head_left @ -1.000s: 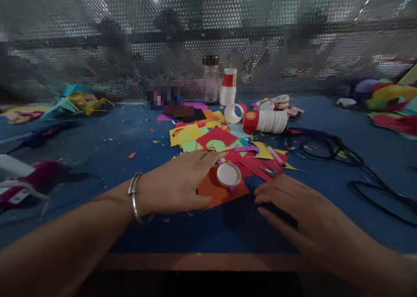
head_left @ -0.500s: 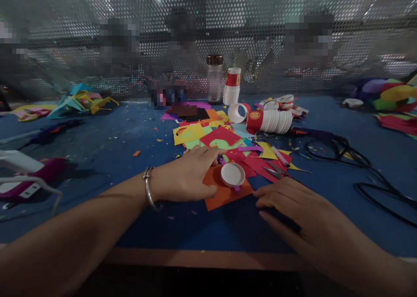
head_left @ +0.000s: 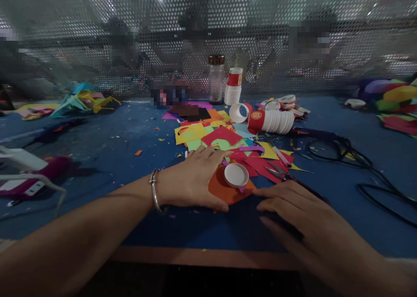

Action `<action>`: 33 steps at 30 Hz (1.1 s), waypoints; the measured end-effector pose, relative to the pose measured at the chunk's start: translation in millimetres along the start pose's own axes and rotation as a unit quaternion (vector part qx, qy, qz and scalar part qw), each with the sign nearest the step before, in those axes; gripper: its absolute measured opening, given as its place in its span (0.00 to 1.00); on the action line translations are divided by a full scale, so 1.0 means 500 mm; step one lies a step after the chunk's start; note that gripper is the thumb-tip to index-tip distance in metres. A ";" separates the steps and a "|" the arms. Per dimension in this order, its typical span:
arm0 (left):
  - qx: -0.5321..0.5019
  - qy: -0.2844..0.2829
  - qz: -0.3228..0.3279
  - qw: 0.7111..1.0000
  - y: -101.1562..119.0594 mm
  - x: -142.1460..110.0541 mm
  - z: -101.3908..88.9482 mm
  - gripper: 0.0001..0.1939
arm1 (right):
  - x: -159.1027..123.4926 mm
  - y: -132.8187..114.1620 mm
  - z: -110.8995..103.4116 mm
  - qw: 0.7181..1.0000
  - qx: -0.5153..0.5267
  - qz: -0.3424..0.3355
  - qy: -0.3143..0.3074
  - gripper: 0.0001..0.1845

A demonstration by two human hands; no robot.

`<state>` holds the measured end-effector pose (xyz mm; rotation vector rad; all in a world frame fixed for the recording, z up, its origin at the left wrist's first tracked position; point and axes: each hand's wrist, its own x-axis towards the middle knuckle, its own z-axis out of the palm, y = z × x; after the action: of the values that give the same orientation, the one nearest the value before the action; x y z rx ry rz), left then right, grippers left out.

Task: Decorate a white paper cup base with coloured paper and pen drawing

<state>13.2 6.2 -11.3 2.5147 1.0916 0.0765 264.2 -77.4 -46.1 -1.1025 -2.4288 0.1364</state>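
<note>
An orange sheet of paper lies on the table in front of me. On it stands a shallow white piece of paper cup, round, with a purple scrap showing at its lower edge. My left hand, silver bangle at the wrist, rests with spread fingers over the left side of the sheet; its thumb lies across the lower left edge. At the sheet's right corner are the fingertips of my right hand, stretched out with the thumb apart. Just beyond the right hand, scissors lie on red paper.
Coloured paper is heaped behind the sheet. Stacked paper cups lie on their side; a clear bottle and upright cups stand farther back. A black cable loops at right, a purple power strip sits left.
My left thumb has moved down and right over the lower left edge of the orange paper. The view has shifted slightly; my right hand stays by the right corner.
</note>
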 end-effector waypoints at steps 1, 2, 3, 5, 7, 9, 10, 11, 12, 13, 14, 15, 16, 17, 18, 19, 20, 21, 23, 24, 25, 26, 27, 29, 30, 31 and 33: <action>0.000 -0.001 0.001 1.000 0.000 0.000 0.000 0.57 | 0.000 -0.001 0.000 1.000 -0.001 -0.005 -0.001 0.08; -0.001 -0.002 0.001 1.000 0.000 -0.001 0.000 0.58 | -0.001 -0.002 -0.001 1.000 -0.003 -0.007 -0.001 0.08; -0.002 -0.004 0.003 1.000 0.000 -0.001 0.000 0.58 | -0.001 -0.003 -0.001 1.000 -0.005 -0.010 0.001 0.08; -0.004 -0.006 0.008 1.000 -0.001 -0.001 0.000 0.58 | -0.001 -0.006 -0.001 1.000 -0.012 -0.014 0.006 0.08; -0.007 -0.008 0.013 1.000 -0.001 -0.001 -0.002 0.58 | -0.001 -0.011 0.000 1.000 -0.019 -0.023 0.009 0.08; -0.011 -0.013 0.016 1.000 -0.001 -0.001 -0.004 0.58 | -0.003 -0.017 0.001 0.999 -0.021 -0.033 0.011 0.09; -0.013 -0.017 0.016 1.000 0.000 -0.001 -0.006 0.57 | -0.005 -0.021 0.002 0.999 -0.020 -0.036 0.013 0.09; -0.014 -0.023 0.015 1.000 0.001 -0.001 -0.007 0.57 | -0.007 -0.023 0.002 0.999 -0.018 -0.037 0.013 0.09; -0.014 -0.029 0.012 0.999 0.002 -0.002 -0.008 0.57 | -0.009 -0.026 0.003 0.999 -0.015 -0.034 0.014 0.09; -0.014 -0.033 0.009 0.999 0.003 -0.002 -0.008 0.56 | -0.011 -0.027 0.003 0.999 -0.013 -0.029 0.014 0.09; -0.015 -0.036 0.008 0.999 0.004 -0.003 -0.008 0.56 | -0.012 -0.027 0.002 1.000 -0.014 -0.023 0.013 0.09; -0.017 -0.035 0.008 0.999 0.004 -0.003 -0.008 0.56 | -0.013 -0.027 0.001 1.000 -0.016 -0.016 0.011 0.08; -0.019 -0.029 0.010 0.999 0.004 -0.004 -0.008 0.56 | -0.013 -0.025 0.000 1.000 -0.019 -0.010 0.011 0.08; -0.021 -0.021 0.012 0.999 0.004 -0.005 -0.007 0.55 | -0.012 -0.024 -0.001 1.000 -0.023 -0.007 0.012 0.08; -0.022 -0.014 0.012 1.000 0.003 -0.006 -0.006 0.55 | -0.011 -0.021 -0.002 1.000 -0.027 -0.005 0.012 0.08; -0.021 -0.009 0.009 1.000 0.002 -0.007 -0.005 0.55 | -0.010 -0.019 -0.003 0.999 -0.031 -0.003 0.011 0.09; -0.019 -0.006 0.005 1.000 0.001 -0.008 -0.005 0.55 | -0.008 -0.017 -0.004 0.999 -0.035 -0.002 0.011 0.09; -0.016 -0.005 0.000 1.000 0.000 -0.009 -0.004 0.56 | -0.007 -0.015 -0.004 0.999 -0.038 0.000 0.010 0.08; -0.012 -0.009 -0.009 1.000 -0.002 -0.011 -0.004 0.58 | -0.006 -0.014 -0.003 0.999 -0.043 0.003 0.008 0.08; -0.010 -0.011 -0.011 1.000 -0.002 -0.011 -0.005 0.59 | -0.006 -0.014 -0.003 0.999 -0.044 0.003 0.009 0.07; -0.008 -0.014 -0.011 1.000 -0.003 -0.011 -0.005 0.59 | -0.006 -0.015 -0.002 0.999 -0.043 0.002 0.010 0.07; -0.007 -0.016 -0.012 1.000 -0.003 -0.011 -0.005 0.60 | -0.006 -0.016 -0.002 0.999 -0.043 0.001 0.011 0.07; -0.006 -0.016 -0.012 1.000 -0.003 -0.010 -0.006 0.59 | -0.006 -0.017 -0.002 0.999 -0.042 0.000 0.012 0.08; -0.007 -0.012 -0.012 1.000 -0.003 -0.008 -0.007 0.58 | -0.005 -0.021 -0.004 0.999 -0.039 -0.002 0.011 0.08; -0.009 -0.011 -0.010 1.000 -0.003 -0.006 -0.007 0.58 | -0.005 -0.023 -0.004 0.999 -0.037 -0.002 0.009 0.08; -0.011 -0.010 -0.006 1.000 -0.002 -0.005 -0.007 0.57 | -0.005 -0.025 -0.005 0.999 -0.034 -0.005 0.008 0.07; -0.013 -0.007 0.004 1.000 -0.001 -0.003 -0.007 0.57 | -0.005 -0.028 -0.006 1.000 -0.030 -0.004 0.008 0.07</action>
<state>11.1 7.0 -8.2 2.4932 1.0670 0.0738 257.3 -89.2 -40.7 -1.1152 -2.4379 0.0522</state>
